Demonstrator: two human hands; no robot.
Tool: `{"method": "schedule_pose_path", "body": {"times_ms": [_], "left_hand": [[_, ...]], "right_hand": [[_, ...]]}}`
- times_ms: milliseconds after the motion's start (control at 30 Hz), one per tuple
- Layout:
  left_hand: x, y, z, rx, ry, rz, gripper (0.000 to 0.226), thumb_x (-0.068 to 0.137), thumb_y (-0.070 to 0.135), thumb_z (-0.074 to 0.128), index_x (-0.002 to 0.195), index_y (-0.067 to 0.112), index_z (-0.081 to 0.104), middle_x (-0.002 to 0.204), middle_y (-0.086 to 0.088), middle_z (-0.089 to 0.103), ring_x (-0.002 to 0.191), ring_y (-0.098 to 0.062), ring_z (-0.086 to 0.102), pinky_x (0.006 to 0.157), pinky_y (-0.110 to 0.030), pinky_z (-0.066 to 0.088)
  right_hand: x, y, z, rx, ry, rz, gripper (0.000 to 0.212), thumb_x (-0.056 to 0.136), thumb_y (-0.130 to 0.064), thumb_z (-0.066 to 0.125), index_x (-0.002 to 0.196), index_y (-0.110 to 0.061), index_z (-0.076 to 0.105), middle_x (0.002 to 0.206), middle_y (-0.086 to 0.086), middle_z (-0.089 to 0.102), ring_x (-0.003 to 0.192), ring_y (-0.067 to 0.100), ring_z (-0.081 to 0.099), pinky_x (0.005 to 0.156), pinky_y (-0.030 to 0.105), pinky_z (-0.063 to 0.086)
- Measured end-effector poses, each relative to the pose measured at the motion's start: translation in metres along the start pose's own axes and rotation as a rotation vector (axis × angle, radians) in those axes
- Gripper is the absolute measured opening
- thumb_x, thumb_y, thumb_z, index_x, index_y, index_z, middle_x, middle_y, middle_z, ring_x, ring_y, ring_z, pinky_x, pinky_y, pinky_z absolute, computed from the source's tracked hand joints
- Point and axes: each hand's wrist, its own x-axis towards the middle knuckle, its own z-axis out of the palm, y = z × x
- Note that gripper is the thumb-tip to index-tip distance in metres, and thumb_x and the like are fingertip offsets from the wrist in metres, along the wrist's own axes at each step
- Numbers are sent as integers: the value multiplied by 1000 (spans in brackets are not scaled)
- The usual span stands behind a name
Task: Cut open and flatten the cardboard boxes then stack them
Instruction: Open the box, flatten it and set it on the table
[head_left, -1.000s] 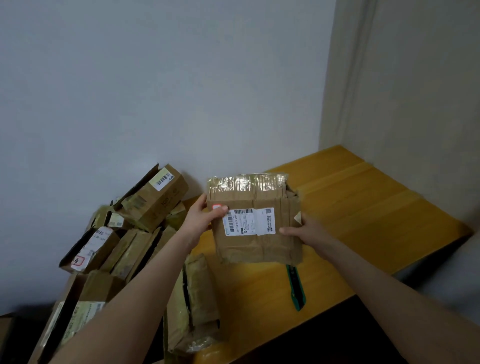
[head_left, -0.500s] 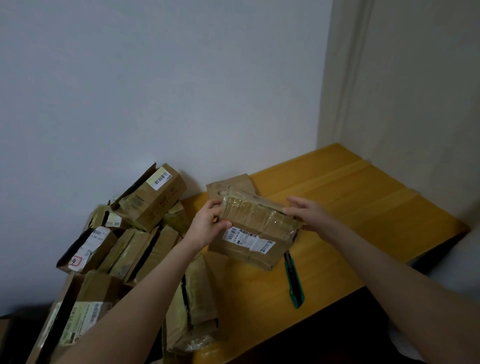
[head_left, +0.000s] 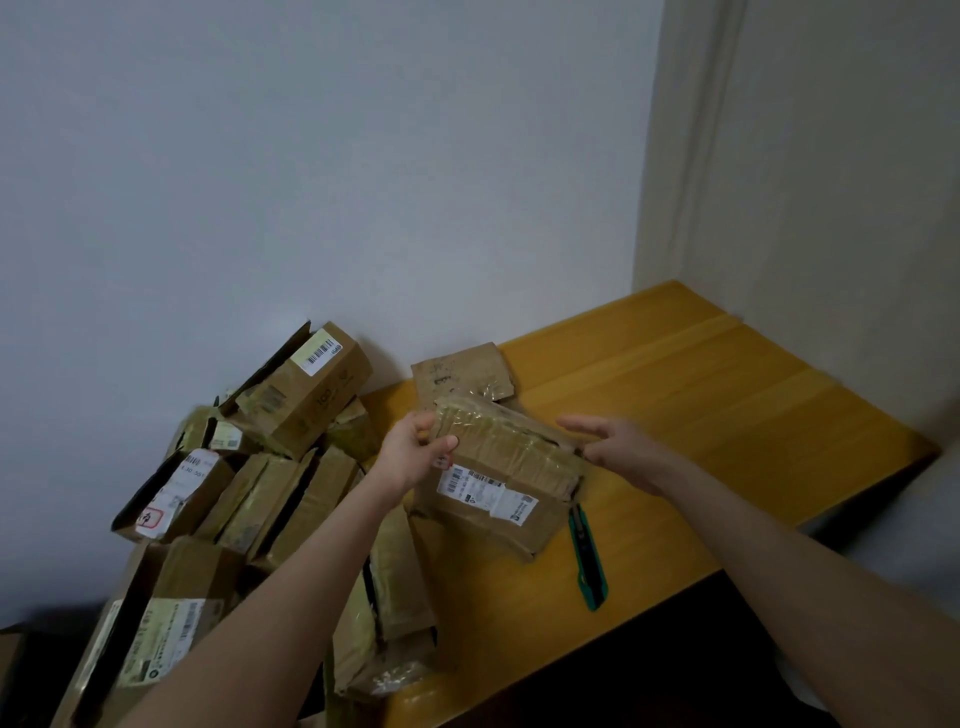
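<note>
Table: I see a yellow wooden top (head_left: 727, 405) set into the wall corner.
Pile: taped cartons (head_left: 260, 493) heaped at its left end, several gaping.
Task item: labelled box (head_left: 509, 467) tilted over the table's middle, between both hands.
Behind it: cardboard sheet (head_left: 462, 371) lying flat.
Left: left hand (head_left: 415, 452), thumb and fingers curled round the box's left corner.
Right: right hand (head_left: 618, 447), fingers straight, slightly spread, at the box's right end; contact unclear.
Tool: green cutter (head_left: 589, 566) on the table, its top end hidden by the box.
</note>
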Motion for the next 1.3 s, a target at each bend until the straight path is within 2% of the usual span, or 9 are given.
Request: {"method": "schedule_pose_path", "body": {"times_ms": [133, 267, 367, 633, 767, 1033, 1133, 1200, 1300], "left_hand": [[-1, 2, -3, -83, -68, 12, 15, 93, 5, 57, 87, 17, 65, 82, 6, 71, 83, -14, 70, 62, -19, 52], [0, 3, -3, -73, -85, 26, 14, 93, 6, 57, 85, 15, 63, 80, 6, 71, 79, -9, 70, 62, -18, 53], [1, 2, -7, -95, -94, 32, 12, 93, 5, 56, 87, 12, 64, 87, 2, 71, 85, -14, 70, 71, -25, 55], [-5, 5, -22, -118, -91, 89, 24, 90, -5, 55, 82, 13, 69, 111, 9, 63, 108, -16, 60, 99, -41, 47], [-2, 8, -17, -103, -11, 140, 22, 88, -6, 58, 88, 12, 71, 134, -6, 55, 121, -24, 54, 103, -43, 46], [2, 4, -32, 203, -171, 69, 35, 91, -3, 54, 88, 27, 71, 132, 0, 55, 127, -18, 47, 111, -40, 36], [4, 7, -38, 133, -217, -140, 24, 98, 27, 45, 96, 20, 68, 121, 0, 62, 119, -22, 54, 101, -40, 43], [10, 12, -40, 62, -211, -250, 45, 96, 51, 42, 107, 13, 66, 114, -2, 63, 109, -23, 60, 86, -35, 49], [16, 18, -33, 252, -199, -235, 35, 87, 34, 68, 110, 9, 59, 116, -7, 60, 97, -21, 62, 68, -25, 53]], "right_hand": [[-1, 2, 3, -85, 61, -118, 51, 84, -3, 68, 133, -13, 55, 137, 5, 54, 114, 9, 50, 87, 14, 48], [2, 2, 5, -2, 138, -145, 28, 89, -9, 64, 114, -20, 69, 118, 1, 65, 92, -5, 58, 66, 3, 46], [6, 4, 8, 79, 131, -96, 22, 90, -14, 64, 95, -33, 74, 107, -6, 69, 81, -6, 65, 65, 12, 52], [11, -5, -8, 421, 283, 192, 34, 99, -34, 49, 122, -9, 55, 122, 16, 60, 103, 31, 60, 77, 44, 53], [13, -19, -4, 529, 272, 337, 42, 101, -33, 45, 137, -11, 42, 134, 12, 52, 122, 35, 49, 99, 71, 29], [15, -37, -4, 695, 405, 276, 45, 100, -33, 48, 139, -13, 41, 133, 15, 52, 117, 36, 52, 92, 68, 40], [16, -43, -1, 592, 420, 200, 40, 101, -33, 46, 134, -11, 47, 130, 14, 54, 116, 35, 53, 96, 64, 41], [16, -46, 2, 549, 408, 154, 31, 101, -32, 44, 125, -12, 51, 126, 13, 57, 112, 33, 55, 95, 60, 44], [17, -51, 7, 545, 415, 119, 29, 101, -31, 45, 121, -11, 54, 120, 12, 60, 105, 29, 58, 80, 50, 51]]}}
